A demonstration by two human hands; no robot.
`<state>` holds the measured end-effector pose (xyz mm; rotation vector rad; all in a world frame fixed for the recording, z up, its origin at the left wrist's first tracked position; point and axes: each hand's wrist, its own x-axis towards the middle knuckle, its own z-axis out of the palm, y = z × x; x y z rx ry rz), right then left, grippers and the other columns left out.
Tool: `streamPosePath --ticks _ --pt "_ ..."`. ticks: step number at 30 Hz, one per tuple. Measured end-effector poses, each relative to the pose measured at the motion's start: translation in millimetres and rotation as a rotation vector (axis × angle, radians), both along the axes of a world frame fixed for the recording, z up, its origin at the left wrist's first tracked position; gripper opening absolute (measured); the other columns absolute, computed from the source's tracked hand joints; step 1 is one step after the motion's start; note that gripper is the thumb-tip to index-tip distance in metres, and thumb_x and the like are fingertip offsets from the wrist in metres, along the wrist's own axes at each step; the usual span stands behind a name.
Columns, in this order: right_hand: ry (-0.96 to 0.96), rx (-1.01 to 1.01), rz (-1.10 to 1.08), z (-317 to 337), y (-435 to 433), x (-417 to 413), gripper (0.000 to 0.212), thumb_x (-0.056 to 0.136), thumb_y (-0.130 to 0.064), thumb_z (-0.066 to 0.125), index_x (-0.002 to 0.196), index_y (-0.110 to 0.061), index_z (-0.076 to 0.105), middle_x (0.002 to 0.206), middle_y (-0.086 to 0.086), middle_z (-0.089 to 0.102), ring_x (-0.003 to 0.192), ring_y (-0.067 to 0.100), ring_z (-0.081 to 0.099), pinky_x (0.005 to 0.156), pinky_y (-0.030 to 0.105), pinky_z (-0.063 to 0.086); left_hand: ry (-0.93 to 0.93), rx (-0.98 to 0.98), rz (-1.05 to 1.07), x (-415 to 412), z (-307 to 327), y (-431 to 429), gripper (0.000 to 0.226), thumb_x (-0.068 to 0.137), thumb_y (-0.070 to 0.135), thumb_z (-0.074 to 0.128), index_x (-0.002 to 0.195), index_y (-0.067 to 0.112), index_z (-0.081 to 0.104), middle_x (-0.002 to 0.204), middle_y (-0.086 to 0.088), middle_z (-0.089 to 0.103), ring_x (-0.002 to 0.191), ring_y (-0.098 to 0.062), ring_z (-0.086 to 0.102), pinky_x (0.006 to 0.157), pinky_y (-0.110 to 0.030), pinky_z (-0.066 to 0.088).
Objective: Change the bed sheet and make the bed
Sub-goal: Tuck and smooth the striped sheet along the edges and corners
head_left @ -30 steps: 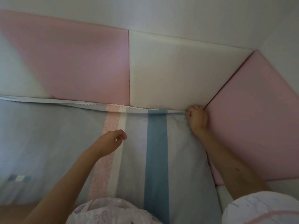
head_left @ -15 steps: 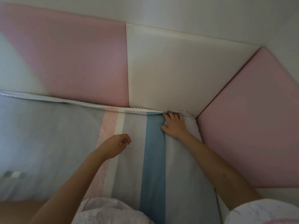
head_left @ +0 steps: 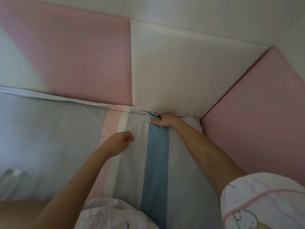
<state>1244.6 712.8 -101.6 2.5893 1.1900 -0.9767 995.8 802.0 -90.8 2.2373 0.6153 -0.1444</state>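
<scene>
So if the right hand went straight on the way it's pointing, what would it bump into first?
Most likely the white padded wall panel. The right hand lies on the striped sheet at the bed's far edge, pointing into the gap below that panel; how deep the gap goes is hidden.

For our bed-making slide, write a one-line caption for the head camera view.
Right hand pushes the striped sheet down beside the white wall panel; left hand hangs loosely curled.
</scene>
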Motion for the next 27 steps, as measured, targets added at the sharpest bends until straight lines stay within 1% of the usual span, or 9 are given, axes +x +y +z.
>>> streamPosePath --ticks 4,8,11,15,19,22,24,25,27 --pt "0.118 -0.07 -0.057 7.7 3.7 5.4 0.107 0.071 -0.089 0.034 0.145 -0.011 0.039 0.154 0.008 0.032 0.139 0.026 0.034 0.113 0.039 0.028 -0.027 -0.001 0.024 -13.3 2.8 6.5 0.025 0.092 -0.002 0.045 0.104 0.012 0.063 0.1 0.001 0.063 0.094 -0.014 0.059 0.073 -0.002 0.038" --pt "0.111 -0.153 -0.002 0.1 -12.6 9.2 0.12 0.059 -0.098 0.026 0.153 -0.026 0.008 0.161 0.002 0.002 0.148 0.024 0.003 0.118 0.051 0.006 -0.024 -0.007 0.082 -24.7 -1.3 16.5 0.027 0.091 -0.003 0.046 0.097 0.019 0.06 0.097 0.002 0.064 0.093 -0.017 0.06 0.078 -0.015 0.041" --pt "0.124 -0.168 -0.011 1.5 -9.1 6.8 0.118 0.063 -0.096 0.026 0.153 -0.02 0.013 0.16 0.002 0.009 0.147 0.024 0.011 0.119 0.048 0.01 0.0 -0.011 0.081 -27.6 -3.7 15.9 0.027 0.091 -0.003 0.046 0.095 0.021 0.059 0.098 0.001 0.064 0.094 -0.018 0.06 0.083 -0.023 0.043" --pt "0.175 -0.047 -0.096 24.8 -10.8 26.8 0.12 0.057 -0.1 0.021 0.145 -0.02 0.04 0.154 -0.001 0.033 0.141 0.02 0.03 0.117 0.041 0.02 -0.035 -0.039 0.066 -27.4 -4.1 7.8 0.028 0.091 -0.004 0.045 0.094 0.019 0.06 0.097 0.002 0.064 0.095 -0.018 0.06 0.085 -0.024 0.044" --pt "0.123 -0.133 -0.009 23.2 -41.9 37.1 0.077 0.094 -0.067 0.014 0.152 -0.017 0.022 0.158 -0.002 0.017 0.147 0.019 0.013 0.118 0.036 0.006 -0.056 -0.062 0.088 -29.1 -7.6 6.7 0.027 0.092 -0.003 0.045 0.094 0.02 0.06 0.099 0.001 0.065 0.096 -0.018 0.06 0.086 -0.023 0.042" --pt "-0.099 -0.162 -0.073 12.8 -51.3 31.6 0.1 0.079 -0.086 0.013 0.15 -0.018 0.03 0.157 0.003 0.024 0.145 0.026 0.021 0.117 0.048 0.014 -0.038 -0.071 0.07 -31.4 -8.4 5.0 0.027 0.092 -0.004 0.045 0.094 0.019 0.059 0.099 -0.001 0.065 0.097 -0.019 0.06 0.085 -0.022 0.042" --pt "-0.027 -0.109 -0.139 10.8 -43.2 42.7 0.119 0.061 -0.098 0.015 0.147 -0.019 0.035 0.156 0.002 0.028 0.143 0.025 0.026 0.116 0.048 0.019 -0.033 -0.065 0.057 -29.8 -7.2 3.5 0.026 0.092 -0.003 0.046 0.096 0.02 0.059 0.1 -0.001 0.064 0.097 -0.019 0.06 0.087 -0.025 0.043" --pt "0.044 -0.061 -0.171 16.4 -40.6 50.7 0.12 0.059 -0.099 0.021 0.146 -0.018 0.038 0.154 0.001 0.031 0.142 0.024 0.029 0.116 0.045 0.023 -0.039 -0.061 0.058 -27.2 -6.8 2.9 0.026 0.093 -0.002 0.046 0.096 0.02 0.06 0.101 0.0 0.064 0.098 -0.018 0.06 0.089 -0.025 0.044" --pt "0.127 -0.011 -0.242 26.7 -46.1 60.3 0.102 0.074 -0.087 0.032 0.144 -0.013 0.042 0.151 0.002 0.037 0.139 0.023 0.034 0.115 0.038 0.027 -0.054 -0.053 0.077 -20.8 -6.4 2.2 0.024 0.093 0.0 0.047 0.101 0.019 0.061 0.107 0.002 0.061 0.102 -0.014 0.056 0.091 -0.022 0.04"
